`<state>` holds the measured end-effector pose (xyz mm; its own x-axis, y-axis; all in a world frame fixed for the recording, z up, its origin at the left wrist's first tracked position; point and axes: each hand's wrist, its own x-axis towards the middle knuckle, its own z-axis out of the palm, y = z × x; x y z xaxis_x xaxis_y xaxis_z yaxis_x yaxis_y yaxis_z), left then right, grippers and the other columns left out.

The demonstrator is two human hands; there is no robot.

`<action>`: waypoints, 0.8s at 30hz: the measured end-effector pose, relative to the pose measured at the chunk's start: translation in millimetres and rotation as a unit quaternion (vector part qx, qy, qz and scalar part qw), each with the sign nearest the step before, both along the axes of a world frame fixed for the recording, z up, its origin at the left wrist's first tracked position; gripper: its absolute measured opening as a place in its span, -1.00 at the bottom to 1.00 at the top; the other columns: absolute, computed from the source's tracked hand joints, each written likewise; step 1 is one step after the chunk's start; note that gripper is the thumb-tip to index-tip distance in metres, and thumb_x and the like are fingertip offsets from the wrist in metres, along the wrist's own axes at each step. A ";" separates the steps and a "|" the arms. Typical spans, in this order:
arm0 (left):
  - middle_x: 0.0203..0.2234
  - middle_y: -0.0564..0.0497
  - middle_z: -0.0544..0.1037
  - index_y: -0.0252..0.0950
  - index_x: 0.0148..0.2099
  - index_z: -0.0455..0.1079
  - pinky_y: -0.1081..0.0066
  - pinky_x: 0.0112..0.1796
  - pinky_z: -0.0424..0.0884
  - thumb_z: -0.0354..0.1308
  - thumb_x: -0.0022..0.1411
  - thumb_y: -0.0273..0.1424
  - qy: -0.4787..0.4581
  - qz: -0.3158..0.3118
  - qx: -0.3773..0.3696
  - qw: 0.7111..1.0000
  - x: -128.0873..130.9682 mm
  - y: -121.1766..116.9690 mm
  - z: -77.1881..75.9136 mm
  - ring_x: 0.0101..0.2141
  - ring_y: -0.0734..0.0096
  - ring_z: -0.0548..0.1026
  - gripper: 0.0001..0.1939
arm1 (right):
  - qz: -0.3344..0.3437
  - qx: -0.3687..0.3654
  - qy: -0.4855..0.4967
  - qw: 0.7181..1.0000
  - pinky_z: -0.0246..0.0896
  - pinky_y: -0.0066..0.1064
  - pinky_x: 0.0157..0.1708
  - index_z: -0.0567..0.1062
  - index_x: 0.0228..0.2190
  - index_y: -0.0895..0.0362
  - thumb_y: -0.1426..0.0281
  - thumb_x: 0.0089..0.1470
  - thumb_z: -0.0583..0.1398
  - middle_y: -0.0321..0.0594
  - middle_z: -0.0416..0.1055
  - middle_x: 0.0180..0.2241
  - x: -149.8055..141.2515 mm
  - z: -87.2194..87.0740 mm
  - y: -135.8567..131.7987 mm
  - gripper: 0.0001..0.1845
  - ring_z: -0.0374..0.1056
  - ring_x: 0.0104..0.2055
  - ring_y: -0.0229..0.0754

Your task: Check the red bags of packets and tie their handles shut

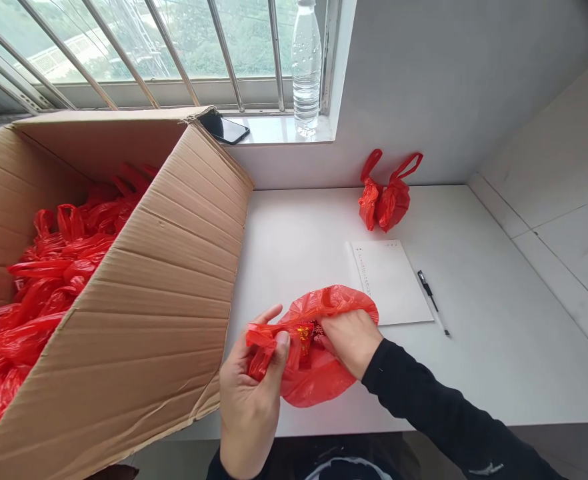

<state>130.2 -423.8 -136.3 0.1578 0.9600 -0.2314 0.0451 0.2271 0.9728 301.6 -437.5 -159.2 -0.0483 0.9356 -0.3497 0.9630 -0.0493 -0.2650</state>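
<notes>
Over the front of the white table, my left hand [257, 383] pinches the gathered edge and handles of a red plastic bag [319, 387] between thumb and fingers. The bag's mouth is spread open to the right. My right hand [354, 340] reaches inside it, and its fingers are hidden by the plastic. Within the bag, close to the right fingertips, shows a small red packet with gold marks [305, 335]; whether the fingers touch it I cannot tell.
A large cardboard box [174, 293] full of red plastic bags [64, 267] stands at the left. Two tied red bags [385, 200] sit by the wall. A notebook [391, 283] and pen [433, 301] lie on the table [499, 333]. The sill holds a bottle [307, 73] and phone [229, 130].
</notes>
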 end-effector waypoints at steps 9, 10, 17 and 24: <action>-0.02 -0.08 0.59 -0.16 0.14 0.45 0.38 -0.14 0.58 0.34 0.20 -0.21 0.018 -0.025 0.012 0.999 -1.7 0.2 -3.4 -0.05 0.14 0.59 -0.53 | -0.005 0.014 -0.002 1.000 0.18 -0.28 -0.36 0.49 -0.19 0.17 0.57 0.14 0.12 -0.12 0.53 -0.20 -5.7 -11.6 3.5 -0.78 0.44 -0.20 0.00; -0.01 -0.08 0.59 -0.16 0.14 0.45 0.39 -0.16 0.58 0.34 0.20 -0.20 0.017 -0.024 0.010 1.000 -1.7 0.4 -3.5 -0.04 0.13 0.59 -0.52 | -0.005 0.016 -0.003 1.000 0.16 -0.28 -0.38 0.49 -0.21 0.16 0.56 0.14 0.13 -0.13 0.53 -0.22 -5.9 -13.1 4.0 -0.80 0.44 -0.21 -0.01; -0.02 -0.07 0.60 -0.16 0.15 0.46 0.47 -0.14 0.56 0.32 0.22 -0.19 -0.001 -0.010 0.002 1.000 -2.1 2.1 -4.9 -0.03 0.18 0.59 -0.53 | -0.016 0.060 -0.007 0.998 0.04 -0.27 -0.46 0.45 -0.34 0.13 0.49 0.10 0.15 -0.21 0.50 -0.38 -3.4 -15.1 -0.9 -0.92 0.42 -0.34 -0.07; 0.11 -0.07 0.53 -0.14 0.14 0.47 0.46 -0.12 0.57 0.33 0.22 -0.20 -0.027 0.005 -0.002 1.000 -1.9 4.0 -4.4 0.00 0.18 0.57 -0.55 | -0.080 0.100 -0.015 0.992 -0.02 -0.29 -0.52 0.43 -0.30 0.11 0.44 0.22 0.08 -0.26 0.45 -0.50 4.1 -9.8 -5.6 -0.88 0.36 -0.48 -0.13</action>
